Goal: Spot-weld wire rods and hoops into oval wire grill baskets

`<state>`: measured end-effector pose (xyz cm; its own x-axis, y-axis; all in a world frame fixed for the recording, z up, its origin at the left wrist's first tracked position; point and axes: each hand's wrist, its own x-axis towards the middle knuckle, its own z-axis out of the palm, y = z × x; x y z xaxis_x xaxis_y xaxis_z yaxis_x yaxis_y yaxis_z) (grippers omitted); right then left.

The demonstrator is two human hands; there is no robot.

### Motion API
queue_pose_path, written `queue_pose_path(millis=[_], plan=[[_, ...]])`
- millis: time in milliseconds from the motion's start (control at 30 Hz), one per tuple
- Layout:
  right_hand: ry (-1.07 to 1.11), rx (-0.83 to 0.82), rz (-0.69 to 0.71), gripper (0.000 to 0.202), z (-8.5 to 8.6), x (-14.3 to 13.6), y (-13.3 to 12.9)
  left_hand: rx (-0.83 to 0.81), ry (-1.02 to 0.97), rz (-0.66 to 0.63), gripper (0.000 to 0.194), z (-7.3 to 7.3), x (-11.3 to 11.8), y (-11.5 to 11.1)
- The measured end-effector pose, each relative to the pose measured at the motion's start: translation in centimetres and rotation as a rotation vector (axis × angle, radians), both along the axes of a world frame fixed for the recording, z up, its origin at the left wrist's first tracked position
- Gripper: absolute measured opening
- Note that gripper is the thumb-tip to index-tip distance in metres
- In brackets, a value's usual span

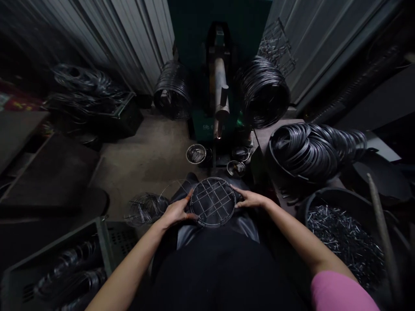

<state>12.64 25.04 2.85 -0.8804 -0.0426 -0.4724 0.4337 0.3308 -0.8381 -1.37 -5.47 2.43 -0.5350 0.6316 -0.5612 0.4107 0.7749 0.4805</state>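
Observation:
Above my lap, a round wire rack (212, 202) with a crossed grid inside its rim is held between both hands. My left hand (177, 212) grips the rim on the left, fingers on the far side and thumb at the near edge. On the right, my right hand (249, 199) pinches the rim between fingers and thumb. Beyond the rack stands a machine with a metal arm (221, 86) ending in a copper-coloured tip. Small metal bowls, a left one (196, 154) and a right one (236, 168), sit below that tip and contain small pieces.
Wire rings hang in bundles left (173, 90) and right (264, 93) of the machine. More rings (311, 149) lie on the right. A tub (303, 211) of short metal pieces stands near my right arm. Crates, one front left (105, 242), contain more rings.

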Motion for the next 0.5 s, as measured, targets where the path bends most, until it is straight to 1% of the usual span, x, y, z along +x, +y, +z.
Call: queue_pose_path(millis=[67, 167, 333, 400, 500], plan=[[0.021, 0.032, 0.020, 0.093, -0.10, 0.11, -0.14, -0.020, 0.018, -0.011, 0.101, 0.00, 0.12, 0.14], [0.019, 0.035, 0.053, 0.090, -0.33, 0.21, -0.26, -0.042, 0.033, -0.013, 0.101, -0.18, 0.27, 0.26], [-0.026, -0.045, 0.058, 0.087, -0.31, 0.23, 0.13, -0.022, 0.035, -0.009, 0.100, -0.77, 0.43, -0.01], [-0.050, -0.069, 0.040, 0.082, -0.35, 0.18, 0.26, -0.012, 0.026, 0.003, 0.099, -0.82, 0.48, -0.04], [-0.044, -0.043, 0.016, 0.073, -0.68, 0.29, 0.16, 0.006, 0.014, 0.021, 0.097, -0.54, 0.57, 0.13]])
